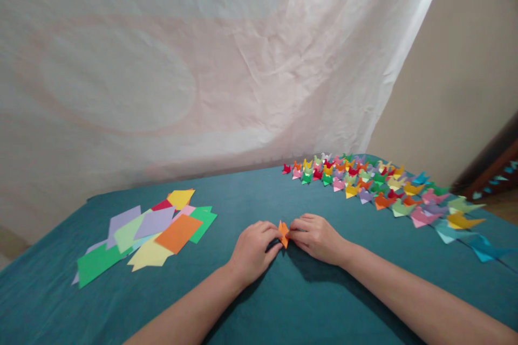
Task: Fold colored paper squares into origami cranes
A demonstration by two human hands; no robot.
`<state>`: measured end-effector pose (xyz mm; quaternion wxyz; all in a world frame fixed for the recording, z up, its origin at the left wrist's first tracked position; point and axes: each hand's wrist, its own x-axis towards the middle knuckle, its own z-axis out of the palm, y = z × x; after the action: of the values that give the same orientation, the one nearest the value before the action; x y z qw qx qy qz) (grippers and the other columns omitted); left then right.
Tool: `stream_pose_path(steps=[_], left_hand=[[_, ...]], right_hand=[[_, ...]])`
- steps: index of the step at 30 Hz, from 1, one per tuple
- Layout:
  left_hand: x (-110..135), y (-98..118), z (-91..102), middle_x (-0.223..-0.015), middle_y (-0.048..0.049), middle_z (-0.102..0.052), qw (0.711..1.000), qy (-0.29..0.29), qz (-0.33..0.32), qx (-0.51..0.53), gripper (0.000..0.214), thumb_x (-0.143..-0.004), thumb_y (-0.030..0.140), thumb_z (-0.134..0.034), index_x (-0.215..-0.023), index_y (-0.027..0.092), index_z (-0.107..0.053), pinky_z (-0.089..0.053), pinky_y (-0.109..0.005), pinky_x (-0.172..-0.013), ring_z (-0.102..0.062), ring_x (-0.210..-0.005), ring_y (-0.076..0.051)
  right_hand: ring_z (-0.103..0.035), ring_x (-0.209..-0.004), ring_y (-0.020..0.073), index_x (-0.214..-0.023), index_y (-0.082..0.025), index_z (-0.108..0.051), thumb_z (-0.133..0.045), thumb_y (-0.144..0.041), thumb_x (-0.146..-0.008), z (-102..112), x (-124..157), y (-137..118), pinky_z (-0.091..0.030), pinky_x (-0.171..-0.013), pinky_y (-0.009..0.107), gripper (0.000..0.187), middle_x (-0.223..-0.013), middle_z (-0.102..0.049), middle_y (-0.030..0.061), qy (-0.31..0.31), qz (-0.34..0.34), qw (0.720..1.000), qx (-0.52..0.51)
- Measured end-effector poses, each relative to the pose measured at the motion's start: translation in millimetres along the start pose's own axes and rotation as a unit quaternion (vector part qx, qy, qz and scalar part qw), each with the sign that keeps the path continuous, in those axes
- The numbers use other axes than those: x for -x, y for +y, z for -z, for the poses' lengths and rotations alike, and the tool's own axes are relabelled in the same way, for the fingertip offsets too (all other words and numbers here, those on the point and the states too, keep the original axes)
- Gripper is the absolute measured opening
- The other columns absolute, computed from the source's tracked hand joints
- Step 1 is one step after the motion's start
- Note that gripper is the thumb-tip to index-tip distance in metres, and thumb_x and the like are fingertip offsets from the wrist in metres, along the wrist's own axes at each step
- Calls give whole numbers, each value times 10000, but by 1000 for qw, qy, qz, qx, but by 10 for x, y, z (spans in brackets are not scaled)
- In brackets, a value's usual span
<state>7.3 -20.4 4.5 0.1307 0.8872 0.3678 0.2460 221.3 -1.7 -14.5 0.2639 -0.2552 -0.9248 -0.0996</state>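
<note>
Orange folded paper (284, 234) pinched between two hands

Far left on the teal cloth (243, 194), loose coloured sheets (156, 223) overlap in an untidy spread: lilac, green, pale green, red, yellow, pale yellow, pink and orange. Behind them hangs a creased whitish sheet (226, 64). Right of the spread, the left hand (254, 250) curls with thumb and fingers almost closed, gripping the left side of the orange folded paper, which stands narrow and pointed near the middle of the view; whether its lower tip touches the cloth is hard to tell. The right hand (318, 238), fingertips bunched together, holds its right side. Beyond, toward the right edge, folded paper birds (382, 201) stand in many-coloured rows, beside a beige wall (457, 64).
</note>
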Motion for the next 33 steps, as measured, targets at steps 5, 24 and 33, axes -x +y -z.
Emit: stream_pose_path(steps=[5, 24, 33], left_hand=[[-1, -15, -21, -943, -35, -653, 998, -14, -39, -55, 134, -888, 218, -514, -935, 206, -639, -419, -297, -775, -569, -874, -182], [-79, -133, 63, -873, -42, -638, 966, -57, -159, -197, 198, -944, 220, -440, -956, 191, -636, -378, -299, -728, -561, -816, -161], [-116, -109, 77, -822, -57, -601, 948, -57, -195, -244, 243, -960, 192, -377, -909, 157, -612, -378, -309, -701, -523, -769, -174]], right_hand=[[-547, -737, 138, -887, -198, -654, -476, -171, -901, 9, 2, 23, -380, -691, 277, 180, -821, -626, 34, -11, -2, 1000, -23], [-530, -794, 145, -852, -191, -658, -508, -232, -918, 115, -24, 56, -363, -711, 289, 168, -805, -609, 29, -64, 48, 996, 26], [-520, -771, 158, -867, -164, -642, -481, -186, -925, 115, -43, 37, -366, -702, 307, 173, -823, -620, 51, -64, 85, 992, 67]])
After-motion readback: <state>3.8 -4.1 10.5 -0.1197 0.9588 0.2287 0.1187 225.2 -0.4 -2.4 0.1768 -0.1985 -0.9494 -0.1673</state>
